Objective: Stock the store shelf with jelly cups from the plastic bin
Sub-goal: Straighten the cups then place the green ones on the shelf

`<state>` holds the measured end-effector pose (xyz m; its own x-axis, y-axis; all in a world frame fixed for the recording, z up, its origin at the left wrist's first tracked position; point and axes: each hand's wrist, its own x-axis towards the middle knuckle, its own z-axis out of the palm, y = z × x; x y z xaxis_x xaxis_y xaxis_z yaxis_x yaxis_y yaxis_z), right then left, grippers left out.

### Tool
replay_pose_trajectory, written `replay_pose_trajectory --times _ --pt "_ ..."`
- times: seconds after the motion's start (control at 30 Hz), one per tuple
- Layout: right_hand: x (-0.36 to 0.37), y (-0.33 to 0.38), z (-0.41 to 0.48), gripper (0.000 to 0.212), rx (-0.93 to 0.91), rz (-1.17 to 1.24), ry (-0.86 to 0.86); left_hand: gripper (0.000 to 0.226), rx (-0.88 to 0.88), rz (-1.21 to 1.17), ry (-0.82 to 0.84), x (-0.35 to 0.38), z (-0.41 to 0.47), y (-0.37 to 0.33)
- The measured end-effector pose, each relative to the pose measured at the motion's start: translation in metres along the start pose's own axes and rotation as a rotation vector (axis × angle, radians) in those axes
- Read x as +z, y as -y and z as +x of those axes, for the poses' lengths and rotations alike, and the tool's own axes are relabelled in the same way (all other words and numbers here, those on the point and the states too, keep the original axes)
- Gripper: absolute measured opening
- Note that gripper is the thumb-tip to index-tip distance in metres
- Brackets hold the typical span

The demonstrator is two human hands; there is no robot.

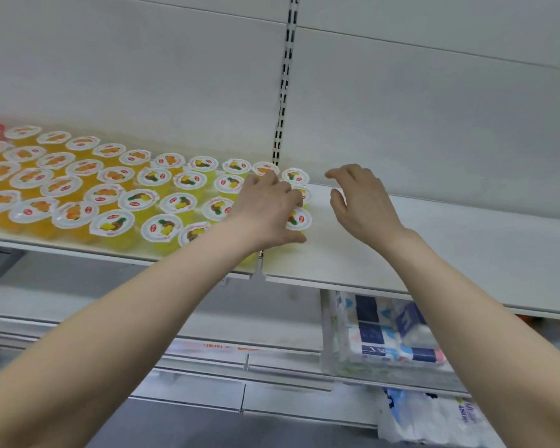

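Reaching up to the white metal store shelf [440, 250], the person has both bare arms over its front edge. Clear plastic jelly cups with white foil lids stand in packed rows across the shelf's left part: orange jelly cups [75, 212] further left, yellow jelly cups [162, 228] next to them, running up to the slotted shelf upright [283, 92].

The left hand [265, 210] lies over the right end of the yellow rows. Its fingers are bent down across the lids and its thumb lies along the front of the nearest cup; whether they clamp a cup cannot be told.

The right hand [361, 205] hovers just beside it above bare shelf, fingers spread and loosely curved, gripping nothing.

On the shelf below sit blue-and-white wrapped tissue packs [385, 331].
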<state>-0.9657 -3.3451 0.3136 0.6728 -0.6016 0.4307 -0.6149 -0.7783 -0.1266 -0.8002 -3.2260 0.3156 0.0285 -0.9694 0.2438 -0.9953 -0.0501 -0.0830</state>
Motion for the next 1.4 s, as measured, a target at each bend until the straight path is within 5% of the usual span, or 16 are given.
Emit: replay_pose_trajectory --times 0.53,0.8,1.4 --pt "-0.004 0.004 0.008 0.044 -0.056 -0.038 0.051 0.077 -0.076 0.038 0.057 0.004 -0.004 -0.007" --pt "-0.026 0.037 0.029 0.044 -0.277 -0.107 0.049 0.054 -0.192 0.027 -0.14 -0.039 -0.041 0.038" --pt "0.035 0.333 0.034 0.048 -0.746 0.066 0.017 0.042 -0.619 0.166 -0.245 -0.062 -0.303 0.21"
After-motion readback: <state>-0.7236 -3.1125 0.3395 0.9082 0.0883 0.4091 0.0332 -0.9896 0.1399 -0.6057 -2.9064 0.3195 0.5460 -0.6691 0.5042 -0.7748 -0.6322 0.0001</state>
